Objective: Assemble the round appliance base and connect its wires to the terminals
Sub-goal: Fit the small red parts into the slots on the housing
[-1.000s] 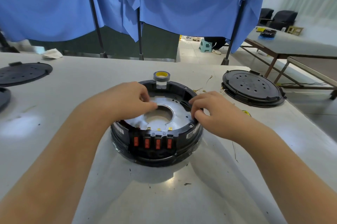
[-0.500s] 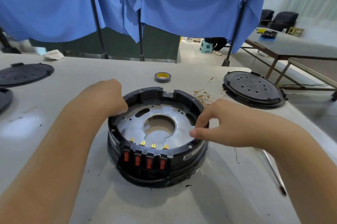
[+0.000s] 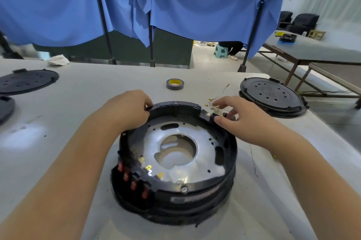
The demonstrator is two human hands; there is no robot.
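The round black appliance base [image 3: 195, 198] lies on the white table in front of me, its silver metal plate [image 3: 197, 134] with a centre hole facing up. A row of red terminal tabs [image 3: 132, 181] with small yellow connectors sits on its left front side. My left hand [image 3: 127, 111] grips the far left rim with curled fingers. My right hand [image 3: 240, 120] grips the far right rim, thumb on the inside edge, fingers curled over the outside. A pile of small yellow wire pieces [image 3: 214, 105] lies just beyond the right hand.
A roll of tape [image 3: 175, 84] stands on the table behind the base. A black round lid [image 3: 272, 96] lies at the right, another lid [image 3: 27, 80] at the far left. Blue curtains hang behind, and a second table [image 3: 316, 48] stands at the right.
The base has been turned clockwise: the red terminal row went from the front to the left front. Both hands shifted to the far rim. The image is blurred by the turning.
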